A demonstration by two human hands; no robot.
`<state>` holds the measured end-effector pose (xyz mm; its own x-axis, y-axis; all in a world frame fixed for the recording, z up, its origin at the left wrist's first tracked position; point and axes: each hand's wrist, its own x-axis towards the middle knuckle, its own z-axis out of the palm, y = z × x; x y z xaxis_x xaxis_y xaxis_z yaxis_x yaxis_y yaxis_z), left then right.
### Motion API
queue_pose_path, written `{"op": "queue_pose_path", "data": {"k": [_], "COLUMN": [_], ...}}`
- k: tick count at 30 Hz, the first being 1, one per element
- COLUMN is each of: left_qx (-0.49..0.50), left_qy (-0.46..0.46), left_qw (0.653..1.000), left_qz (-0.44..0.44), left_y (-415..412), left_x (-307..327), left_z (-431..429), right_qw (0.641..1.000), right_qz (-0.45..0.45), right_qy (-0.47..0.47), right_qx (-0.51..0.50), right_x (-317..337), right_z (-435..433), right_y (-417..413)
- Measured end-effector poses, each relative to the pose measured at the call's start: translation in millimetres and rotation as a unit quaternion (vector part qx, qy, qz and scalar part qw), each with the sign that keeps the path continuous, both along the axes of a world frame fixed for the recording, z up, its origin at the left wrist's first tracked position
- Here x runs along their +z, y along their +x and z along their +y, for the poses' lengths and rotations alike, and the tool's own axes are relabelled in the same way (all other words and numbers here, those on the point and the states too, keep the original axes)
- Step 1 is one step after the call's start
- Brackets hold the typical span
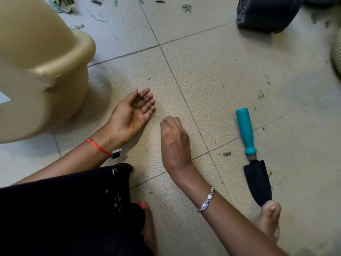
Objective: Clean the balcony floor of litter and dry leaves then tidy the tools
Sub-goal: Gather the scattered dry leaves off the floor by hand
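So the litter here is mostly small grey-green dry leaf scraps (260, 95) scattered over the beige tiled balcony floor (212, 74), with a thicker heap of leaves (62, 4) up at the far left. This stuff looks feather-light and crumbly, so I'd guess a hard pinch just breaks it into more bits. Best bet is a gentle fingertip pinch at an edge or stem, or brushing it into a pile first.

The left hand (132, 112) lies palm up, fingers relaxed and loosely cupped, with one tiny leaf bit (135, 105) sitting in the palm, just beside the big tan plastic pot (46, 71). The right hand (174, 139) is knuckles up with its fingers (166, 124) bunched down toward the tile. I can't tell whether they've got anything pinched.

The hand trowel with a teal handle and black blade (247, 133) lies flat on the floor off to the right, well apart from both hands, its blade tip touching a bare foot (269, 215). It looks rigid and fairly light, and the handle is the obvious place to grab.

The tiles look finely textured with grout lines, where crumbs could lodge. A dark grey perforated plastic container (267, 13) sits at the top right, with more scraps near it.
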<state>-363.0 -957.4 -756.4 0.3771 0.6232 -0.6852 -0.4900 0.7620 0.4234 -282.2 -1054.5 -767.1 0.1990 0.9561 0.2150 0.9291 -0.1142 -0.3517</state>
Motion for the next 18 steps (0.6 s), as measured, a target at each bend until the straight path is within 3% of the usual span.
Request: {"op": "queue_pose_path", "data": {"k": [6,9,13,15,18], "left_qx": [-0.026,-0.052,-0.092,-0.113,-0.133], "left_qy": [0.005,-0.015,-0.052,-0.068,-0.065], "left_qw": [1.000,0.998,0.993,0.990,0.988], "left_qz": [-0.006,-0.023,-0.053,-0.056,-0.044], "left_y": [3,8,20,28,44], "left_x": [8,7,10,10,11], "left_z": [-5,-15,-29,-37,-46], "right_qw": [0.999,0.986,0.953,0.946,0.941], "right_qz": [0.023,0.140,0.296,0.317,0.293], "right_qy": [-0.021,-0.015,0.031,0.016,0.063], "right_qx": [-0.028,-0.093,-0.064,-0.069,-0.159], "right_x": [12,16,48,57,62], "right_z": [7,8,3,-4,-17], "right_y": [13,30,13,7,28]}}
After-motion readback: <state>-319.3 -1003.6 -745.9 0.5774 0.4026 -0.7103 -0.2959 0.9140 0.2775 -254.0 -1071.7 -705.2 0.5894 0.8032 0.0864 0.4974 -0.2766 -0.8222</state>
